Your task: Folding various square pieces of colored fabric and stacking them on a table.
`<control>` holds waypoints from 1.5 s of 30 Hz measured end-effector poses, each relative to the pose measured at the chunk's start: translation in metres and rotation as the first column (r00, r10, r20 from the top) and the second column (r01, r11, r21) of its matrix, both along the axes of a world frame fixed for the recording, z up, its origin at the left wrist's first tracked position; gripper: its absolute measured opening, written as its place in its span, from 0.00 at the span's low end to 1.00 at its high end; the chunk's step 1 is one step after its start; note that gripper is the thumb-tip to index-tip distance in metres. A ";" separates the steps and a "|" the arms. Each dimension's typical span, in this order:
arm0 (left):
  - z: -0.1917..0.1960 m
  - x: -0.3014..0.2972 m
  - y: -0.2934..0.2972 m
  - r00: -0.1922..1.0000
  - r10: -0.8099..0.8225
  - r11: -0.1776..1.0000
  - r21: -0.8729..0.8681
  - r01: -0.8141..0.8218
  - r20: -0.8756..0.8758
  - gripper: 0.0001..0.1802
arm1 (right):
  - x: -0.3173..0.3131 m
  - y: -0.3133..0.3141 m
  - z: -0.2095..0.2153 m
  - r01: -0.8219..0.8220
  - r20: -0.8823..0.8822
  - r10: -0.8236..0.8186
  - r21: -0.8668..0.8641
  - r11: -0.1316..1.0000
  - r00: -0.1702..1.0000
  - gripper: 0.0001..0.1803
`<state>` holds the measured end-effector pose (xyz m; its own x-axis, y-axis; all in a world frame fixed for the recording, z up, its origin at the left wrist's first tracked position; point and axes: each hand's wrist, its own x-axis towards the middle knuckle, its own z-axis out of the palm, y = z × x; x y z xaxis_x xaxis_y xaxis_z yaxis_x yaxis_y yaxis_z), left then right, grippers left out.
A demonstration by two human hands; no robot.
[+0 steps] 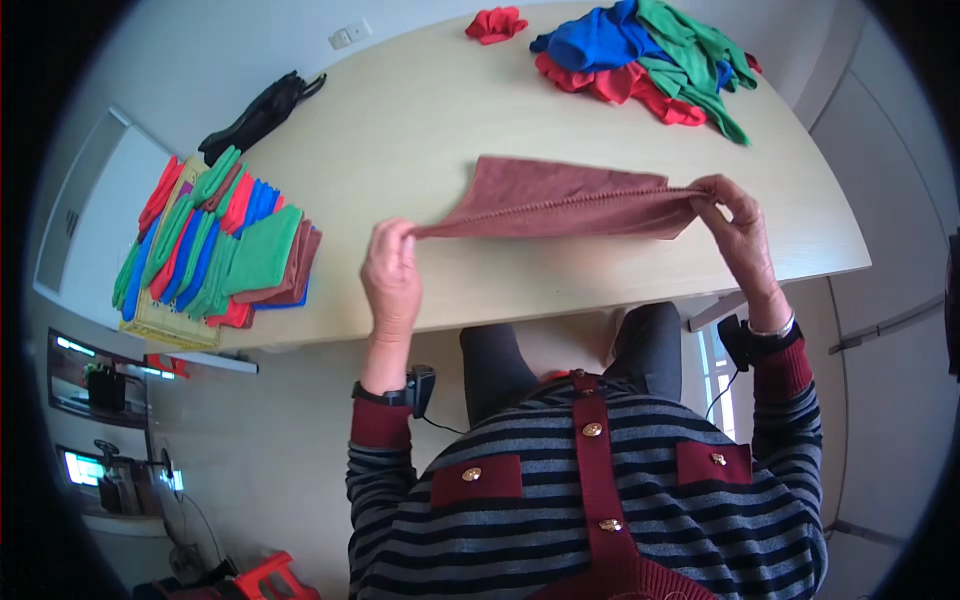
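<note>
- Both hands are up over the near edge of the bench [420, 130], stretching a brownish-red cloth [570, 200] between them — it's folded over along the top edge and pulled fairly taut.
- Left hand [392, 272] is pinched shut on the cloth's left corner; right hand [735, 215] is clenched on the right end, fingers curled over the fold.
- The cloth hangs just above the bench top, its far flap drooping toward the surface; can't tell for sure whether it touches.
- Progress-wise, I'd guess somewhere in the middle: on the left side there's a neat folded stack [215, 240] of green, blue, red and brown cloths, laid out in overlapping rows.
- At the far right there's a loose pile [650, 60] of blue, green and red cloths, all crumpled, so that looks like what's left. One red cloth [496, 24] sits on its own near the far edge, well apart from the pile.
- Containers: the folded ones seem to rest on a yellowish tray or board [165, 322] — only its edge shows, so I can't say what it is.
- A black item [262, 113], maybe gloves or a strap, lies beyond the stack.
</note>
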<state>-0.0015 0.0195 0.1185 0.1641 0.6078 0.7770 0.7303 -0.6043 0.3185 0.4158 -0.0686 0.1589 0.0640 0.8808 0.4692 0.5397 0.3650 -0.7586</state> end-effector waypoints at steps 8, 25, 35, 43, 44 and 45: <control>0.123 -0.003 0.000 0.880 -0.260 0.963 0.046 0.264 0.397 0.04 | 0.014 0.002 0.083 -0.077 -0.355 0.105 0.091 0.993 0.929 0.08; 0.120 -0.038 -0.045 0.680 -0.414 0.756 -0.188 0.627 0.605 0.06 | 0.006 -0.013 0.091 -0.078 -0.347 0.088 0.044 0.996 0.934 0.05; 0.101 -0.044 -0.043 0.839 -0.305 0.836 -0.295 0.462 0.451 0.01 | -0.002 -0.020 0.096 -0.071 -0.323 0.085 0.053 0.996 0.943 0.06; 0.097 -0.041 -0.044 0.751 -0.374 0.809 -0.205 0.551 0.544 0.01 | -0.002 -0.024 0.096 -0.078 -0.309 0.088 0.045 0.996 0.947 0.06; 0.096 -0.039 -0.043 0.713 -0.381 0.789 -0.195 0.583 0.588 0.02 | 0.000 -0.026 0.096 -0.063 -0.307 0.072 0.040 0.997 0.949 0.06; 0.095 -0.039 -0.044 0.705 -0.391 0.778 -0.198 0.596 0.591 0.02 | 0.000 -0.025 0.096 -0.068 -0.286 0.078 0.042 0.997 0.955 0.06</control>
